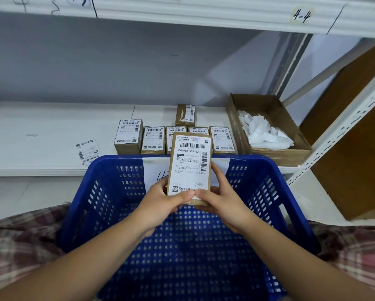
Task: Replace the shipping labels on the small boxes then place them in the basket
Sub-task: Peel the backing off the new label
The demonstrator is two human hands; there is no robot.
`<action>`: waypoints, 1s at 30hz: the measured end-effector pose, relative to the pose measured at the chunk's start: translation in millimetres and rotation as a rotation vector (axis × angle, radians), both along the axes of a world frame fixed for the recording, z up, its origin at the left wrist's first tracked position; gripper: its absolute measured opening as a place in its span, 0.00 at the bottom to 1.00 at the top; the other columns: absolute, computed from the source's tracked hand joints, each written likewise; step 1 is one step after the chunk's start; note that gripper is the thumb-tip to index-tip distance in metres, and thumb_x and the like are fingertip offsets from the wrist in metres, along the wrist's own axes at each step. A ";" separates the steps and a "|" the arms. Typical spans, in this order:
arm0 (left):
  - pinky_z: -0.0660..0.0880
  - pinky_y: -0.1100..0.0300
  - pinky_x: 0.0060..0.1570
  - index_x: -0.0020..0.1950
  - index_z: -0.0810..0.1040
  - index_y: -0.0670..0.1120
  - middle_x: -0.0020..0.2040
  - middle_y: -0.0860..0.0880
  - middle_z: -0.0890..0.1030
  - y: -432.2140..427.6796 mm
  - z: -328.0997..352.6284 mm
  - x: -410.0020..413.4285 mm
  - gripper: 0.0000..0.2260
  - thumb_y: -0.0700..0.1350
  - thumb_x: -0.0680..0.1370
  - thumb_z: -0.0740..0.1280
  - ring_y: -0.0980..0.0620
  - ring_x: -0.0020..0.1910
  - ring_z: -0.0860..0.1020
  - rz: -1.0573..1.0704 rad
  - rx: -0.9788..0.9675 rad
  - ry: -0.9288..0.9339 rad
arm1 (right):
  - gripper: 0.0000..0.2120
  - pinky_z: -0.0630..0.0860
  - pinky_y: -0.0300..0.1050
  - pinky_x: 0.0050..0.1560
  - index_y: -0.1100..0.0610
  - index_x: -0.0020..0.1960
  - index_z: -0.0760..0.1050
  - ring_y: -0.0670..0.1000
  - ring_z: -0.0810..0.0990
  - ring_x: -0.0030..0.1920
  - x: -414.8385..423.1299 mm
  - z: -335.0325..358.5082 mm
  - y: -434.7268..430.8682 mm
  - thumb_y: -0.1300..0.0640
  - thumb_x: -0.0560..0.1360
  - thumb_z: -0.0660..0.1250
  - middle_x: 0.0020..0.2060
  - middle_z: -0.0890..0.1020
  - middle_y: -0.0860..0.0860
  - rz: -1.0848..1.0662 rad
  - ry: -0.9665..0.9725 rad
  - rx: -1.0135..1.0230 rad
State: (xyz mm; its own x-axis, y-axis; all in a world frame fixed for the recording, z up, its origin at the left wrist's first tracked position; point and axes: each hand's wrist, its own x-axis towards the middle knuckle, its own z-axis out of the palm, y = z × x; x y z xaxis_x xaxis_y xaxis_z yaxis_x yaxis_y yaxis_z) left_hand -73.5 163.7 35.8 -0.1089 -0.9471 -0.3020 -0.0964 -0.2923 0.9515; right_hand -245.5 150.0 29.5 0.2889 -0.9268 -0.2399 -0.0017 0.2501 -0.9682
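Small box (189, 168) above blue basket (267, 192)

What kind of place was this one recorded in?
Likely a parcel storeroom or small warehouse: metal shelves with a handwritten 4-4 tag, a row of small labelled boxes, and a carton of crumpled paper scraps.

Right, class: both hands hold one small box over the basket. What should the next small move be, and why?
Probably lift the label's lower edge to begin peeling. The left hand and right hand grip the held box with thumbs at that edge, a loose label lies on the shelf, and the basket holds no boxes yet.
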 end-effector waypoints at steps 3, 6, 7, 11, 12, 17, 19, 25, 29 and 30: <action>0.78 0.57 0.53 0.54 0.74 0.58 0.50 0.55 0.83 -1.1 -1.8 2.2 0.13 0.50 0.73 0.71 0.54 0.49 0.82 -0.035 0.035 -0.011 | 0.37 0.80 0.53 0.57 0.38 0.75 0.55 0.53 0.84 0.55 -0.8 -3.4 -0.4 0.63 0.76 0.69 0.57 0.83 0.52 0.008 -0.006 0.030; 0.78 0.55 0.54 0.56 0.72 0.59 0.53 0.54 0.82 0.4 -5.8 1.7 0.11 0.53 0.75 0.68 0.54 0.50 0.82 -0.047 0.075 0.035 | 0.36 0.79 0.52 0.57 0.37 0.74 0.57 0.54 0.83 0.55 -2.6 -7.2 -0.8 0.62 0.76 0.69 0.58 0.83 0.53 0.012 -0.019 0.058; 0.78 0.55 0.54 0.57 0.72 0.59 0.53 0.53 0.82 0.3 -5.8 1.1 0.10 0.53 0.76 0.66 0.53 0.50 0.82 -0.030 0.097 0.071 | 0.34 0.79 0.50 0.57 0.38 0.73 0.59 0.53 0.83 0.55 -3.5 -7.9 -1.5 0.62 0.76 0.68 0.58 0.82 0.54 -0.003 -0.030 0.066; 0.78 0.56 0.53 0.61 0.72 0.56 0.53 0.52 0.83 -3.2 -5.9 1.0 0.13 0.52 0.77 0.65 0.52 0.49 0.83 0.011 0.103 0.088 | 0.27 0.78 0.53 0.60 0.41 0.72 0.66 0.54 0.81 0.58 -7.5 -13.6 -6.8 0.60 0.77 0.68 0.60 0.80 0.55 -0.065 0.003 0.051; 0.77 0.56 0.54 0.63 0.71 0.56 0.53 0.52 0.82 -4.4 -6.0 1.2 0.15 0.52 0.77 0.66 0.53 0.49 0.83 0.019 0.091 0.067 | 0.25 0.78 0.53 0.61 0.39 0.69 0.67 0.53 0.81 0.58 -6.9 -14.8 -7.9 0.59 0.77 0.68 0.61 0.79 0.54 -0.069 0.047 0.021; 0.76 0.59 0.51 0.64 0.71 0.53 0.56 0.54 0.81 -18.0 -3.9 1.3 0.19 0.52 0.75 0.68 0.56 0.53 0.79 0.055 0.084 0.036 | 0.23 0.73 0.27 0.51 0.39 0.69 0.63 0.37 0.75 0.56 3.2 -11.5 -13.1 0.57 0.80 0.65 0.55 0.75 0.33 -0.101 0.269 -0.147; 0.73 0.63 0.45 0.62 0.74 0.50 0.55 0.54 0.82 -31.2 -0.2 0.0 0.16 0.51 0.75 0.69 0.58 0.52 0.79 0.081 0.061 0.025 | 0.28 0.70 0.25 0.45 0.41 0.73 0.59 0.35 0.74 0.53 6.8 -8.7 -20.0 0.58 0.79 0.66 0.57 0.75 0.34 -0.128 0.315 -0.183; 0.73 0.66 0.48 0.58 0.77 0.51 0.53 0.53 0.82 -73.7 0.2 -14.0 0.10 0.46 0.77 0.68 0.58 0.50 0.80 0.102 -0.035 0.032 | 0.36 0.76 0.50 0.63 0.37 0.69 0.61 0.43 0.74 0.64 18.9 -2.7 -52.7 0.50 0.68 0.75 0.61 0.76 0.38 -0.174 0.367 -0.284; 0.74 0.66 0.44 0.58 0.73 0.50 0.51 0.52 0.81 -98.4 -5.3 -15.4 0.11 0.44 0.77 0.68 0.58 0.47 0.80 0.167 -0.070 0.069 | 0.36 0.77 0.45 0.60 0.35 0.68 0.61 0.42 0.73 0.64 16.9 -3.5 -81.3 0.51 0.68 0.76 0.62 0.75 0.37 -0.149 0.427 -0.348; 0.75 0.63 0.47 0.56 0.74 0.50 0.50 0.52 0.82 -106.7 -7.2 -13.4 0.10 0.44 0.76 0.69 0.56 0.47 0.80 0.176 -0.059 0.076 | 0.34 0.77 0.37 0.57 0.33 0.64 0.61 0.40 0.74 0.61 15.1 -2.9 -89.8 0.53 0.69 0.76 0.59 0.75 0.35 -0.145 0.442 -0.351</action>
